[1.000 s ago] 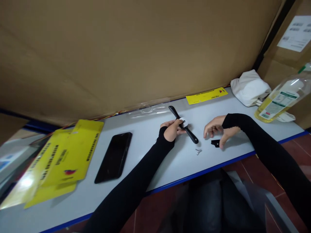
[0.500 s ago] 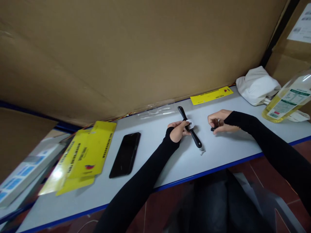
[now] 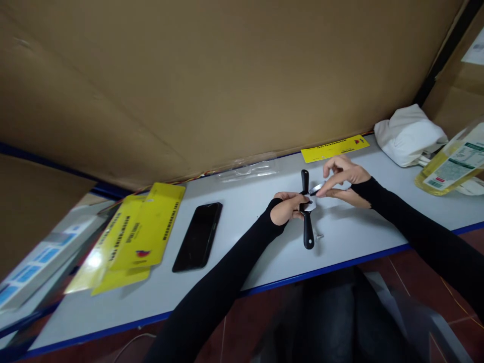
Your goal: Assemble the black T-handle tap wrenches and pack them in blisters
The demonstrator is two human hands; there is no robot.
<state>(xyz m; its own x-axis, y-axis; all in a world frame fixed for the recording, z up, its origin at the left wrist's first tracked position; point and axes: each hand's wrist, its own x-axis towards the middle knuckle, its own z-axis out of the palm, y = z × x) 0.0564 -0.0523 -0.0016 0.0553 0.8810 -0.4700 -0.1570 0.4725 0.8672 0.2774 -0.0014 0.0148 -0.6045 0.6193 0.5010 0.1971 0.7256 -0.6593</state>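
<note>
My left hand (image 3: 289, 207) is closed around the middle of a black two-handled spokeshave (image 3: 309, 231), held over the table with its handles pointing away from and towards me. A pale metal plate (image 3: 310, 205) shows at its centre beside my thumb. My right hand (image 3: 342, 176) pinches a small silvery and dark plate-like piece (image 3: 316, 189) between thumb and fingers, just at the right of the spokeshave's middle. Whether the piece touches the spokeshave, I cannot tell. Small metal screws (image 3: 319, 236) lie on the table right of the near handle.
A black phone (image 3: 197, 237) lies at the left, beside overlapping yellow cards (image 3: 145, 232). Clear plastic packaging (image 3: 247, 170) and another yellow card (image 3: 335, 148) lie along the cardboard wall. At the right stand a white cloth bundle (image 3: 408, 133) and a bottle of yellow liquid (image 3: 449, 164).
My right hand has moved left to the spokeshave's middle with the small piece. My left hand has turned the spokeshave so that its handles point more straight away from me.
</note>
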